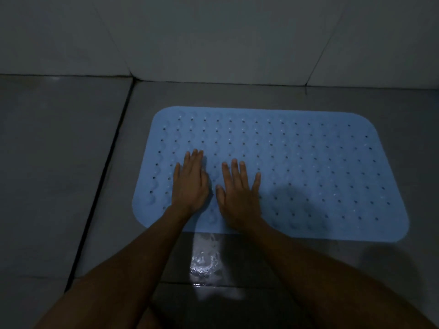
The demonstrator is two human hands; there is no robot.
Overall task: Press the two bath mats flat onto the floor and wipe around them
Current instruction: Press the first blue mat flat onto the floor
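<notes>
A light blue bath mat (pixel 308 167) with rows of small holes lies on the grey tiled floor, its long side running left to right. My left hand (pixel 190 181) lies palm down on the mat's left part, fingers straight and close together. Beside it, my right hand (pixel 240 191) presses flat on the mat with fingers spread. Both hands sit near the mat's front left area. Only one mat is in view.
A wet, shiny patch (pixel 204 260) glistens on the floor tile just in front of the mat between my forearms. A dark grout line (pixel 99 181) runs diagonally left of the mat. The tiled wall (pixel 213 36) rises behind the mat.
</notes>
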